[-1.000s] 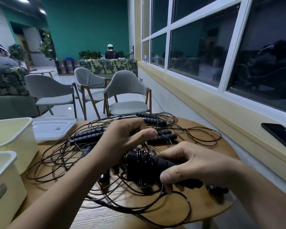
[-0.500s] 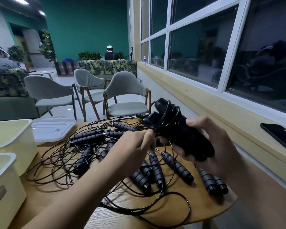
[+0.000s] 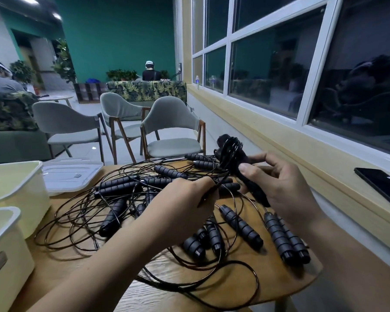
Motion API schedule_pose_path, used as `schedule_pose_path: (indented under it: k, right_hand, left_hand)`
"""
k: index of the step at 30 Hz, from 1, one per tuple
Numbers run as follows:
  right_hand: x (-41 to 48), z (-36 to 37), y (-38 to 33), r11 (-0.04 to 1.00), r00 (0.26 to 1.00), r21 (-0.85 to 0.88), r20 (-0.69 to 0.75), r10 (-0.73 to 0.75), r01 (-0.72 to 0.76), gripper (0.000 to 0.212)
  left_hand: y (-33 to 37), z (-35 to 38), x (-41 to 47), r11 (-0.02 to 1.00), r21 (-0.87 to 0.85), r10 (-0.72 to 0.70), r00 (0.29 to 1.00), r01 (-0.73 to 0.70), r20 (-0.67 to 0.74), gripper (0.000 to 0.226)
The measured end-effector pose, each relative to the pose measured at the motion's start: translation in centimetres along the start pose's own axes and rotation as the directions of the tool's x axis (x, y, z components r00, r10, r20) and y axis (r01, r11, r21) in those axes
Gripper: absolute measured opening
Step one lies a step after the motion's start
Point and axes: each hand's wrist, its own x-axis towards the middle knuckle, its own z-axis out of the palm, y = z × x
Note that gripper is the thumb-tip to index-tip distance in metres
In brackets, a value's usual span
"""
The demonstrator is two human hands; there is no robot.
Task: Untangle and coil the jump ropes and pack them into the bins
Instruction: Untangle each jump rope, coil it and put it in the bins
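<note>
Edges: the tabletop [image 3: 212,287] rim curves round just under the right wrist. The window ledge [image 3: 302,167] runs close along the outer side of the right hand [image 3: 286,188]. Open air above and ahead of both hands, as far as the chairs [image 3: 171,131] beyond the far rim.

Task thing: the right hand grips a wound bundle [image 3: 234,158], black handles with thin cord wrapped round the upper end. It is lifted off the tabletop and tilted up and away from the palm, thumb across the shaft. The left hand [image 3: 185,203], fingers curled, pinches a loose cord [image 3: 221,180] that runs up to the bundle. The hands are near each other, not touching.

The remaining ropes lie as a tangle [image 3: 95,212] on the tabletop, mostly under and to the outer side of the left hand. Cord loops overlap there and reach toward the near rim. Ribbed black handles are scattered through it. A pair of handles [image 3: 284,239] lies side by side below the right wrist. One handle [image 3: 240,225] lies between the two forearms.

Around: two pale bins well left of the left hand, the near bin [image 3: 7,255] and the far bin [image 3: 16,190], both open-topped. A white lid [image 3: 72,174] lies flat beyond the far bin, its edge at the tangle. A phone [image 3: 379,184] sits on the ledge, right of the right hand. The tangle lies between the hands and the bins.
</note>
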Motion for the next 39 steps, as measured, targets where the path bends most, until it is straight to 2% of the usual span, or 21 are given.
schedule_pose_path:
  k: [6,10,16,21,25,28,32,34,37,39]
  right_hand:
    - [0.1,0.3,0.6,0.964,0.994,-0.265,0.088,0.058,-0.033,0.014]
    - [0.0,0.5,0.7,0.902,0.942,-0.430,0.289,0.170,-0.031,0.012]
    - [-0.2,0.5,-0.1,0.929,0.768,-0.361,0.570,0.292,-0.086,0.018]
    - [-0.6,0.2,-0.6,0.940,0.584,-0.269,0.737,0.340,-0.209,0.019]
    - [-0.7,0.1,-0.7,0.955,0.530,-0.169,0.801,0.278,-0.245,0.038]
    - [-0.7,0.1,-0.6,0.957,0.524,-0.089,0.821,0.227,-0.276,0.042]
    - [-0.5,0.3,-0.3,0.953,0.539,0.043,0.832,0.133,-0.301,0.066]
    - [-0.4,0.6,-0.5,0.926,0.544,0.138,0.835,0.082,-0.352,0.065]
    - [-0.3,1.0,-0.7,0.876,0.583,0.231,0.810,0.068,-0.424,0.075]
    - [-0.8,0.8,-0.4,0.871,0.637,0.283,0.769,0.044,-0.402,0.069]
  left_hand:
    - [-0.3,-0.8,-0.2,0.993,-0.105,0.052,0.994,-0.062,-0.093,0.007]
    - [0.2,-1.6,-0.3,0.976,-0.207,0.041,0.991,-0.066,-0.126,0.013]
    - [0.9,-2.5,-0.4,0.971,-0.233,0.002,0.978,-0.052,-0.209,0.023]
    - [0.4,-3.1,-0.5,0.969,-0.198,0.101,0.971,-0.146,-0.218,0.033]
    - [0.2,-3.2,-0.4,0.953,-0.264,0.095,0.975,-0.147,-0.200,0.036]
    - [0.0,-3.0,0.0,0.948,-0.302,0.048,0.983,-0.101,-0.179,0.038]
    - [-0.1,-2.5,0.2,0.963,-0.265,0.000,0.988,-0.042,-0.158,0.040]
    - [-0.1,-2.4,0.5,0.961,-0.274,-0.064,0.992,0.031,-0.111,0.040]
    - [-0.4,-2.2,1.2,0.939,-0.286,-0.199,0.980,0.189,-0.007,0.035]
    - [-1.0,-1.9,0.9,0.936,-0.279,-0.226,0.974,0.216,-0.004,0.037]
